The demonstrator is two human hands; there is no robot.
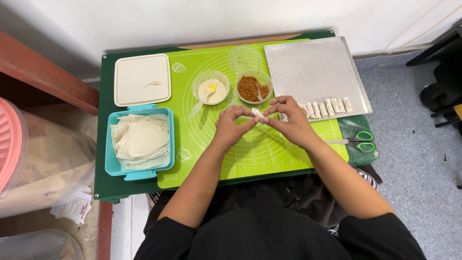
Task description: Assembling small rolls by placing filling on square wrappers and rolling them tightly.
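Note:
My left hand (232, 124) and my right hand (290, 118) meet above the green silicone mat (240, 154), both pinching a small white pastry roll (258, 114) between the fingertips. Behind the hands stand a clear bowl of pale paste with a spoon (210, 90) and a clear bowl of brown crumbly filling (253, 88). Several finished rolls (327, 108) lie in a row at the near edge of a metal tray (313, 70). A blue box of thin pastry sheets (140, 140) sits at the left.
The box's white lid (142, 79) lies behind the blue box. An empty clear lid (244, 58) rests at the mat's far edge. Green-handled scissors (358, 142) lie at the right. Plastic containers (29, 159) stand on the floor to the left.

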